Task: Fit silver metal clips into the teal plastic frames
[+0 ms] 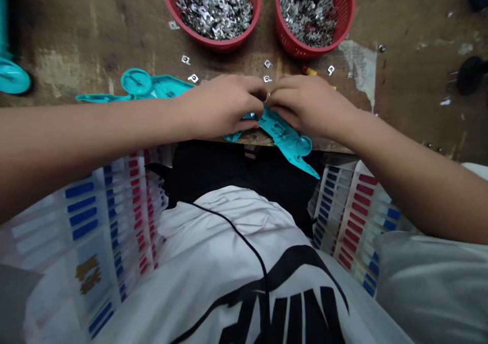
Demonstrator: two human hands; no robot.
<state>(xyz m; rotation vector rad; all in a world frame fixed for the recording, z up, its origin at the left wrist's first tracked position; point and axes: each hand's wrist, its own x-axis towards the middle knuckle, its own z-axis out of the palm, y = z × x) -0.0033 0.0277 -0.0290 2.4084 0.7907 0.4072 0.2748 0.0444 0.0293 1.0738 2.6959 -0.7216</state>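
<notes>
Tabletop: worn brown wood [102,34], stained and scuffed, with pale patches; a torn whitish paper scrap [362,69] sticks to it right of centre.
Turquoise plastic part [280,128]: at the near edge of the tabletop, between the hands, slanted, its pointed end jutting past the edge.
Left hand [231,105]: fingers clamped on the turquoise plastic part, thumb below.
Right hand [305,100]: fingers bent, tips close to the left hand's, over the upper end of the part; cannot tell whether they grip anything.
Second turquoise piece [168,86]: lying on the tabletop, partly behind the left forearm.
Third turquoise piece [13,74]: at the far left, cut by the frame.
Left red basket [224,44]: heaped with shiny metal clips [215,8].
Right red basket [303,51]: just beside it, holding small metal pieces [308,16]; exact shape unclear.
Loose clips [193,78]: scattered between baskets and hands.
Yellow-and-red object [310,71]: mostly hidden behind the right hand.
Right edge: a black round object [470,74], blurred.
Below the tabletop: pale slatted crates with blue and red openings, left [109,207] and right [354,207] of the person.
Clothing: white shirt [236,212], black print; a black cable [249,245] runs across it.
</notes>
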